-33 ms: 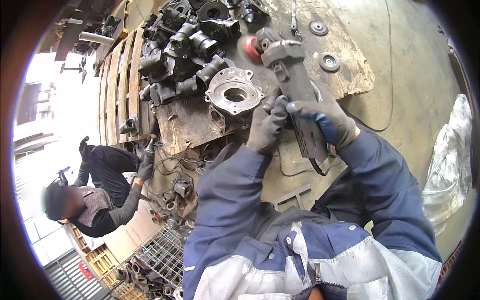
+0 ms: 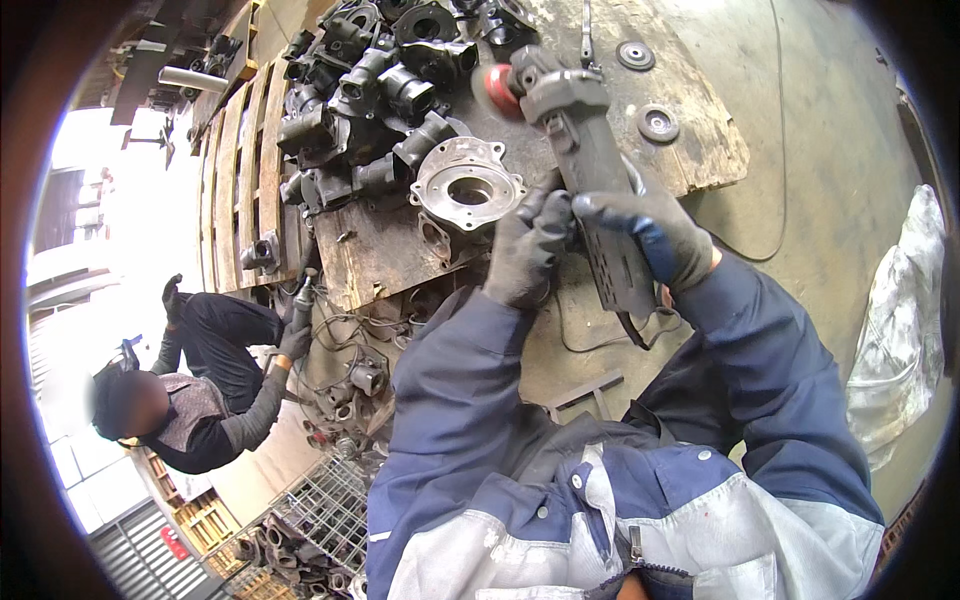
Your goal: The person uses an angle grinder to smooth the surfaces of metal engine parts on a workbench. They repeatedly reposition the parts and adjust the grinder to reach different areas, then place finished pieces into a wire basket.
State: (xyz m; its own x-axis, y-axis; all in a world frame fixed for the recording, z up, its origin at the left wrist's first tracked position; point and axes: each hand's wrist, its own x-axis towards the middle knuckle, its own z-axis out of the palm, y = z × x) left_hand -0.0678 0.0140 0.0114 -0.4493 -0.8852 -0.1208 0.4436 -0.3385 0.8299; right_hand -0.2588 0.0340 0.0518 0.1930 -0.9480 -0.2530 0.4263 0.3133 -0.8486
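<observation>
My right hand (image 2: 655,230), in a grey and blue work glove, is wrapped round the dark body of an angle grinder (image 2: 588,165). The grinder is held above the near part of the wooden table, its head pointing away from me. A red-centred disc (image 2: 497,92) at its head looks blurred. My left hand (image 2: 527,248), also gloved, is closed just left of the grinder's body; what its fingers hold, if anything, is hidden. Just beyond that hand, a round metal housing (image 2: 470,185) with a central hole and a bare, shiny flange rests at the table's edge.
Several black cast housings (image 2: 380,90) are heaped at the far left of the wooden table (image 2: 690,130). Two discs (image 2: 658,124) lie on its right side. A cable (image 2: 783,130) runs over the floor. At left, a co-worker (image 2: 215,395) sits holding a tool beside scattered parts and a wire basket (image 2: 325,510).
The grinder's head has shifted slightly to the left and away from me. My left hand has moved a little to the left.
</observation>
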